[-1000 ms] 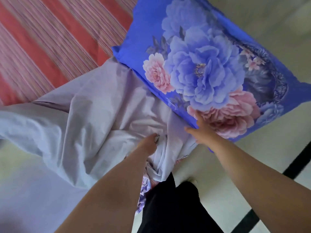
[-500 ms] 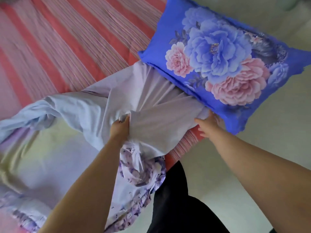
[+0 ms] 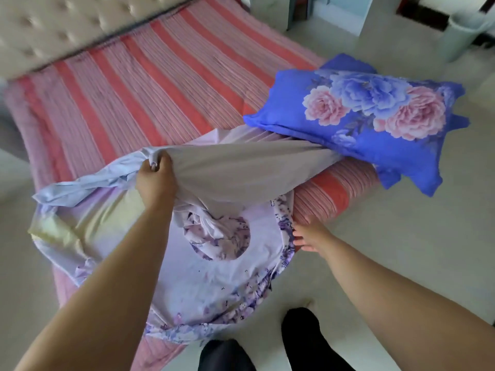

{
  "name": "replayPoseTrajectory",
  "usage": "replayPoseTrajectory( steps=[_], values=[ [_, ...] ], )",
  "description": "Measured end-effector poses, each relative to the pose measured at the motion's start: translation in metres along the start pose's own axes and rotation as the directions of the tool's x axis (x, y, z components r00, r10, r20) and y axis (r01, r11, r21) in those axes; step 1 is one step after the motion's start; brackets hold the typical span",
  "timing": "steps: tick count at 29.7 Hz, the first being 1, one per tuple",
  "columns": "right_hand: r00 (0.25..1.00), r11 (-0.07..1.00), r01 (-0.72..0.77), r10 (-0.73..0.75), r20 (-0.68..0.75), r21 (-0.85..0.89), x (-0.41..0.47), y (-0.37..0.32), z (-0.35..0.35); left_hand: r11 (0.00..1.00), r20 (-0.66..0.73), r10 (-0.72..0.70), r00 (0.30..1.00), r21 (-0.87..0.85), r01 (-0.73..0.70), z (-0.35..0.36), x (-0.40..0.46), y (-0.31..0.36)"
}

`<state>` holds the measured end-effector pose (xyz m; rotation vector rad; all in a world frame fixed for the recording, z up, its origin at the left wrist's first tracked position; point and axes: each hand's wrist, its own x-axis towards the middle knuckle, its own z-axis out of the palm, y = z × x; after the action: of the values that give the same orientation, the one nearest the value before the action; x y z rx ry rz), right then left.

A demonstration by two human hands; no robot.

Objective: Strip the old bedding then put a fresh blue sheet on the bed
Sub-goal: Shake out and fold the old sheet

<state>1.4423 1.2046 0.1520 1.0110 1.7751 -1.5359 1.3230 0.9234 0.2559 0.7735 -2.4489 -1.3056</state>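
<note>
Our left hand (image 3: 155,178) grips the old sheet (image 3: 222,258), bunched at the bed's (image 3: 139,84) near corner. One end runs right, stuck under the pillow (image 3: 375,116). Our right hand (image 3: 308,234), open, touches the sheet's edge, nearer the pillow.

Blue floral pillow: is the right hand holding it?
No. The right hand is at the lilac sheet's edge, apart from the blue floral pillow.

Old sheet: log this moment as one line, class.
left hand grips old sheet | sheet end under floral pillow | right hand open
</note>
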Motion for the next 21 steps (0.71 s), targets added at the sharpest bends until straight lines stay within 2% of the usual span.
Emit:
replayPoseTrajectory(
  steps=[2, 5, 8, 12, 13, 16, 18, 21],
  values=[
    [0.999, 0.999, 0.045, -0.044, -0.017, 0.020, -0.015, 0.001, 0.027, 1.000, -0.020, -0.021, 1.000, -0.019, 0.021, -0.030, 0.006, -0.009],
    [0.993, 0.993, 0.110, -0.108, -0.042, 0.033, -0.033, 0.003, 0.064, 0.976, -0.048, -0.153, 0.987, -0.162, 0.143, -0.072, 0.024, -0.026],
    [0.986, 0.987, 0.148, -0.142, -0.090, 0.065, -0.053, 0.010, 0.108, 0.891, -0.068, -0.280, 0.958, -0.390, 0.232, -0.124, 0.052, -0.042],
    [0.989, 0.989, 0.147, -0.146, -0.024, 0.024, -0.083, 0.023, 0.183, 0.758, -0.150, -0.371, 0.917, -0.619, 0.205, -0.206, 0.110, -0.054],
    [0.987, 0.988, 0.155, -0.155, -0.030, -0.011, -0.088, 0.024, 0.202, 0.748, -0.158, -0.385, 0.909, -0.631, 0.207, -0.225, 0.123, -0.055],
    [0.972, 0.970, 0.219, -0.226, -0.057, -0.109, -0.091, 0.021, 0.245, 0.799, -0.192, -0.370, 0.909, -0.565, 0.206, -0.258, 0.151, -0.061],
    [0.970, 0.968, 0.228, -0.235, -0.060, -0.107, -0.088, 0.018, 0.263, 0.809, -0.228, -0.412, 0.882, -0.537, 0.239, -0.268, 0.159, -0.069],
    [0.967, 0.967, 0.225, -0.237, -0.096, -0.123, -0.074, 0.019, 0.266, 0.860, -0.284, -0.440, 0.852, -0.407, 0.308, -0.271, 0.162, -0.095]
  ],
)
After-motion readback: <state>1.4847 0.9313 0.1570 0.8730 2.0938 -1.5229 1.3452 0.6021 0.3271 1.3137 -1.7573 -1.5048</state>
